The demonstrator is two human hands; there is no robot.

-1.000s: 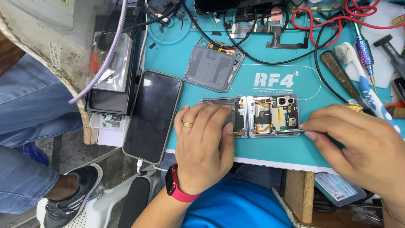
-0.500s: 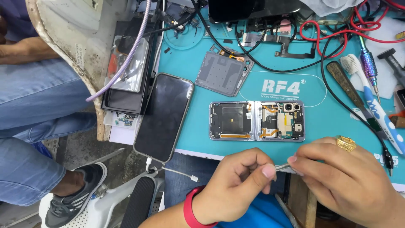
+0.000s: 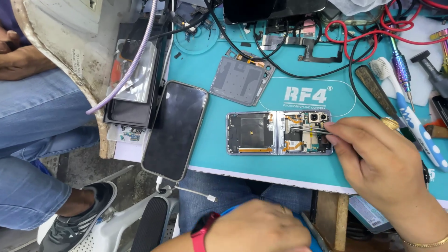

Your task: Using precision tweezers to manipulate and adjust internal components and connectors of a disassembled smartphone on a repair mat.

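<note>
Opened foldable phone, back cover off, lying flat at centre frame on the teal work mat; its long axis runs left–right, camera end toward the right. The right hand pinches fine tweezers, tips over the right half's circuitry. The left hand, lower frame, rests loosely closed, holding nothing visible. Risk: a slipping tip could tear a flex ribbon. Detached grey cover lies upper left of the phone.

Bare mat below opened phone
</note>
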